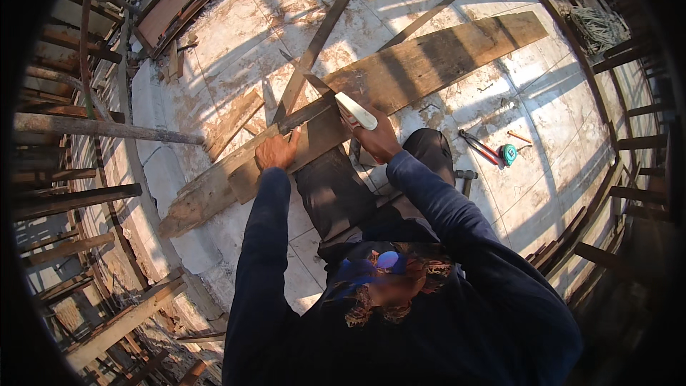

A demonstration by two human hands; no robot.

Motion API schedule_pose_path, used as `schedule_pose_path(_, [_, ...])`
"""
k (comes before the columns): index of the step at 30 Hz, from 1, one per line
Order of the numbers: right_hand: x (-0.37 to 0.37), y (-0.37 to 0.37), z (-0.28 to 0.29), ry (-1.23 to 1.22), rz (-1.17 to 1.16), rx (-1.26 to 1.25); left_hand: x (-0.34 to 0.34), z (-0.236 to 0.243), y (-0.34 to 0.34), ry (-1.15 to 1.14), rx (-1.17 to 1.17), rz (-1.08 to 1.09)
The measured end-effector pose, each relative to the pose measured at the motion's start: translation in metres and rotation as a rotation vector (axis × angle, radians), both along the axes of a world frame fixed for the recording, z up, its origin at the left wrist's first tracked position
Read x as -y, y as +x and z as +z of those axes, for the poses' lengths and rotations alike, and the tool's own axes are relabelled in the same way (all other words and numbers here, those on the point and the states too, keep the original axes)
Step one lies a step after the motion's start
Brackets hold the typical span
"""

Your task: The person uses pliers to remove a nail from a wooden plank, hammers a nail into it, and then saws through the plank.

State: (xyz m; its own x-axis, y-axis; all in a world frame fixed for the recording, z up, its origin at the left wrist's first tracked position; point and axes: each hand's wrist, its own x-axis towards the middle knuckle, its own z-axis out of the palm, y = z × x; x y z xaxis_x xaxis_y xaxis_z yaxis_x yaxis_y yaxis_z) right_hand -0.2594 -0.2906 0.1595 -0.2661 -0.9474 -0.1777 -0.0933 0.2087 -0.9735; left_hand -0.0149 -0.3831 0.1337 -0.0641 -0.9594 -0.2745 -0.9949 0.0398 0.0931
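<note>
My right hand (377, 139) is closed round the white handle of a hand saw (355, 111). The saw's dark blade points away to the upper left, across the wooden boards. My left hand (277, 151) lies on a narrow weathered board (207, 196) left of the saw, thumb and fingers apart. A shorter board (314, 141) lies along its near side, over my left leg. Beyond the saw, a wide brown plank (443, 61) stretches to the upper right. The blade's contact with the wood is too small to make out.
Right of my knee lie red-handled pliers (480, 149), a teal tape measure (508, 154) and a hammer (466, 180). A long thin beam (321, 39) slants across the tiled floor (229, 78). A pole (107, 127) juts in from the left; timber frames line both sides.
</note>
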Motion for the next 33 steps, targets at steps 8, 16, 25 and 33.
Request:
schedule_pose_path(8, [-0.193, -0.044, 0.118, 0.139, 0.136, -0.125, -0.008, 0.015, 0.006, 0.048, 0.008, 0.057])
schedule_pose_path(16, [-0.009, 0.000, 0.004, -0.078, 0.058, -0.102, -0.003, -0.008, 0.007, -0.004, 0.000, -0.027])
schedule_pose_path(25, [-0.115, -0.012, 0.061, -0.020, 0.125, -0.093, -0.009, 0.003, 0.022, 0.021, 0.023, 0.040])
schedule_pose_path(33, [-0.084, -0.012, 0.024, -0.047, 0.107, -0.021, -0.001, 0.002, 0.014, -0.032, 0.001, 0.027])
